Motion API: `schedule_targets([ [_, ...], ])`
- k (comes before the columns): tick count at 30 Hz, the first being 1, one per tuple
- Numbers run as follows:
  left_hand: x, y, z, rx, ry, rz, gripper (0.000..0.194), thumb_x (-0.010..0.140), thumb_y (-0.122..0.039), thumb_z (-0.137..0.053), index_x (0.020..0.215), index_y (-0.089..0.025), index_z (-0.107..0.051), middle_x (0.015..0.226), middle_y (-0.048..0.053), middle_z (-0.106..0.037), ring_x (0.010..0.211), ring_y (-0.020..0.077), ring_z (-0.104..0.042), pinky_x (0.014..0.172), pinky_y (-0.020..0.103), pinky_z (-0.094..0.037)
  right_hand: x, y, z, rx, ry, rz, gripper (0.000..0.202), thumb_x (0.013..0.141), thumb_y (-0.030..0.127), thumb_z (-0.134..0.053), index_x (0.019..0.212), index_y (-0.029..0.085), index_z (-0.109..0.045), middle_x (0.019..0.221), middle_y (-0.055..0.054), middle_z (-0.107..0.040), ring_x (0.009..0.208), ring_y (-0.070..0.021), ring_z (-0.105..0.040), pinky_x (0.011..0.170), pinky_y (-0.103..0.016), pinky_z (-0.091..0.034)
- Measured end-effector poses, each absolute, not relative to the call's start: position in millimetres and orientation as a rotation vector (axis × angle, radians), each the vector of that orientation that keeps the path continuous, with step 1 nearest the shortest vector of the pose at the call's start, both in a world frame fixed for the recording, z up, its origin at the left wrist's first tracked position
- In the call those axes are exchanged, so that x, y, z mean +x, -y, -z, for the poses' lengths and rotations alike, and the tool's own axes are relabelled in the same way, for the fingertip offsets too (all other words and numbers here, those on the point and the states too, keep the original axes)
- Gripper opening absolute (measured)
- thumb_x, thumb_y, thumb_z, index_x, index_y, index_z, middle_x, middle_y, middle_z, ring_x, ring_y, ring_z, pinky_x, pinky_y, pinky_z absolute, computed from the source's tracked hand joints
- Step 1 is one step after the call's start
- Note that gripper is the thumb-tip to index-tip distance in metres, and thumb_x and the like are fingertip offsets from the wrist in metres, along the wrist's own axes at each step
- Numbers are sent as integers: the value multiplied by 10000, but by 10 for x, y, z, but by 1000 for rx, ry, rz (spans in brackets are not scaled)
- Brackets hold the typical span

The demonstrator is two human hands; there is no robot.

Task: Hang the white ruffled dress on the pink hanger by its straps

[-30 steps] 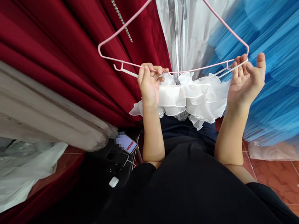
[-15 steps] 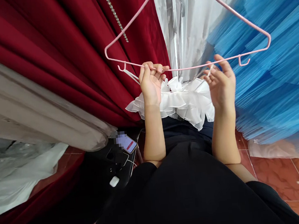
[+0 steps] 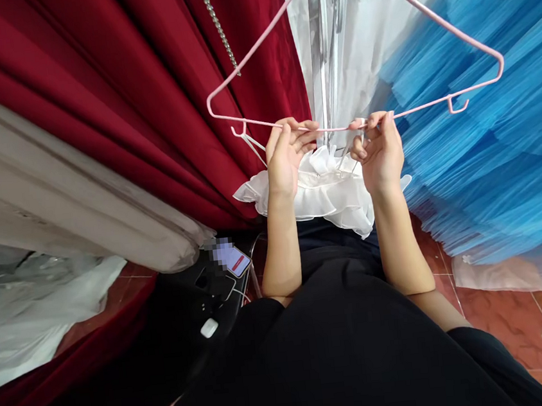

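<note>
A pink clothes hanger (image 3: 430, 12) hangs in front of me, its top cut off by the frame edge. My left hand (image 3: 288, 159) is closed around the left part of its bottom bar. My right hand (image 3: 382, 152) pinches the same bar right of the middle, and a thin white strap lies over its fingers. Below both hands hangs a white ruffled garment (image 3: 325, 194). One of its straps (image 3: 256, 149) is looped on the hanger's left small hook (image 3: 239, 131). The right small hook (image 3: 459, 106) carries nothing.
Dark red drapery (image 3: 153, 99) hangs left, with a beaded string (image 3: 218, 27) before it. Blue tulle (image 3: 487, 141) fills the right side. A phone (image 3: 236, 261) and a white case (image 3: 209, 327) lie on a black surface (image 3: 170, 349) at lower left. Metal poles (image 3: 325, 49) stand behind the hanger.
My right hand has moved left along the bottom bar, closer to my left hand, and its fingers have closed on the bar. The hanger and left hand appear shifted slightly right.
</note>
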State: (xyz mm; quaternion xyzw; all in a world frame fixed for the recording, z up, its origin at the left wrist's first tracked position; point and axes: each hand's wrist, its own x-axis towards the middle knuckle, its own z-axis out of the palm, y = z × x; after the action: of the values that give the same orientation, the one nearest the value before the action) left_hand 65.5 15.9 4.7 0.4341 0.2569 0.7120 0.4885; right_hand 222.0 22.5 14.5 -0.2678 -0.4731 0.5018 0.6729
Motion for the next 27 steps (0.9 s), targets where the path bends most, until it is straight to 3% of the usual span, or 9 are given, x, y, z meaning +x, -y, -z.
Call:
schedule_targets([
  [6, 403, -212, 104, 990, -1024, -2026, 159, 871, -320, -565, 805, -183, -608, 702, 22, -655, 670, 127, -664, 604, 207, -478, 2314, -273, -147, -632, 1073, -1178, 585, 797, 837, -338, 791, 264, -456, 892, 6, -640, 435, -87, -379, 459, -294, -399],
  [10, 242, -248, 171, 899, -1190, -2178, 150, 848, -297, -573, 790, -166, -619, 723, 21, -631, 671, 108, -641, 564, 180, -441, 2285, -252, -129, -695, 1079, -1128, 638, 779, 867, -302, 822, 259, -489, 906, -11, -627, 498, -99, -492, 510, -321, -478],
  [14, 152, -236, 196, 898, -1195, -2349, 109, 840, -278, -584, 861, -171, -586, 751, 4, -591, 653, 92, -605, 554, 177, -433, 2278, -248, -126, -717, 1094, -1109, 660, 756, 887, -296, 826, 258, -482, 906, -4, -632, 481, -84, -473, 496, -306, -486],
  [16, 110, -235, 205, 916, -1186, -2401, 194, 787, -258, -653, 936, -183, -552, 824, 2, -587, 697, 95, -608, 549, 174, -435, 2286, -257, -127, -745, 1093, -1105, 673, 735, 901, -307, 819, 256, -479, 896, -2, -636, 483, -82, -467, 498, -302, -486],
  [19, 55, -246, 223, 1012, -1246, -2269, 269, 747, -280, -715, 924, -182, -538, 839, 5, -597, 717, 104, -613, 559, 178, -448, 2294, -268, -127, -750, 1078, -1123, 687, 715, 915, -308, 818, 256, -473, 907, -3, -637, 505, -90, -480, 515, -307, -487],
  [22, 14, -238, 232, 1056, -1303, -2122, 192, 814, -335, -651, 787, -166, -562, 693, -4, -578, 615, 102, -594, 581, 198, -483, 2306, -270, -126, -720, 1070, -1158, 672, 725, 908, -305, 823, 261, -459, 920, 1, -631, 509, -93, -473, 515, -300, -468],
  [27, -89, -123, 174, 1006, -1318, -2110, 269, 860, -345, -589, 658, -169, -567, 577, -18, -529, 508, 88, -549, 530, 191, -477, 2345, -276, -128, -677, 1082, -1203, 600, 784, 853, -328, 823, 269, -456, 926, 8, -630, 478, -96, -403, 474, -283, -391],
])
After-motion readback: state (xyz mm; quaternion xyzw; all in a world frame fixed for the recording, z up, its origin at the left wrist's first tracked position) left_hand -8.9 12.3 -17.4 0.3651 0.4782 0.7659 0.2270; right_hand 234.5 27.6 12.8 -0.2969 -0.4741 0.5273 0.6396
